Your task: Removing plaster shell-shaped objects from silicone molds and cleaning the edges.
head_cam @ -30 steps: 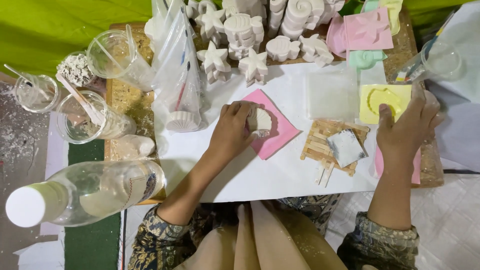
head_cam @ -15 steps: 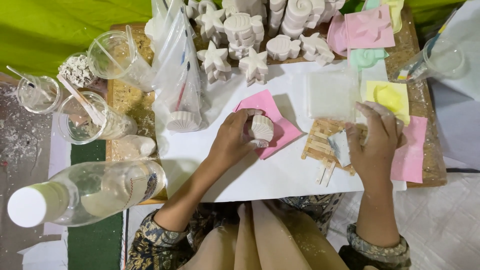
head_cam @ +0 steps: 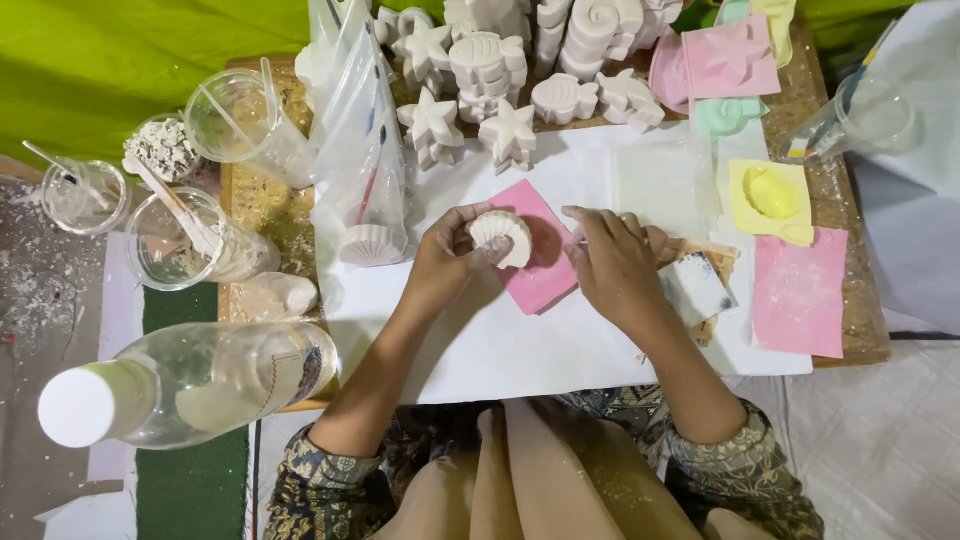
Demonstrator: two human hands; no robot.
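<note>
At the far left a clear plastic bottle with a white cap lies on its side at the table's edge, and above it stand three clear cups, two of them with stirring sticks and one near a small heap of white powder. Just right of these, a clear plastic bag stands slumped over a white shell cast on the white paper sheet. The left hand comes next, fingers curled and thumb closed around a white scallop-shaped plaster cast, which it holds tilted just above the upper edge of a pink square mold lying on the paper. Behind, along the far side of the table, star, fish and shell casts stand in a row. The right hand is just beside the cast, fingers drawn together as if pinching a thin stick-like tool; what it holds is too hidden to tell for sure. Under its wrist lie wooden sticks and a small white pad. Farther right sit a yellow mold and, nearer the person, a flat pink sheet.
</note>
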